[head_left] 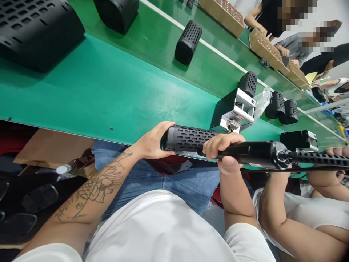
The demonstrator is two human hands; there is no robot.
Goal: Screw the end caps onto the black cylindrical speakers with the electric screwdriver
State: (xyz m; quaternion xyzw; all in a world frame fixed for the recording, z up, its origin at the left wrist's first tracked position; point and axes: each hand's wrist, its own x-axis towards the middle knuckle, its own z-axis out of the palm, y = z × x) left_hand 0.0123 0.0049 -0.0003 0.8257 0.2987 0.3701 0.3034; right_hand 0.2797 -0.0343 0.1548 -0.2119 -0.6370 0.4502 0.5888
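A black housing with slotted holes (188,139) lies sideways at the near edge of the green bench, above my lap. My left hand (153,142) is closed around its left end, thumb and fingers on opposite sides. In my right hand (225,147) is a black electric screwdriver (255,153), its front end towards the housing's right part. Whether the tip touches the housing is hidden by my fingers. A ring and a cord are at the screwdriver's rear end. Just beyond my right hand stands a black and silver screw feeder (236,111).
More black perforated housings (188,42) stand along the green conveyor (152,40), a large one (40,32) at near left. A second feeder (298,140) and a co-worker's arm (275,207) are at right. People work by cardboard boxes (275,54) across. A bottle (75,165) is below left.
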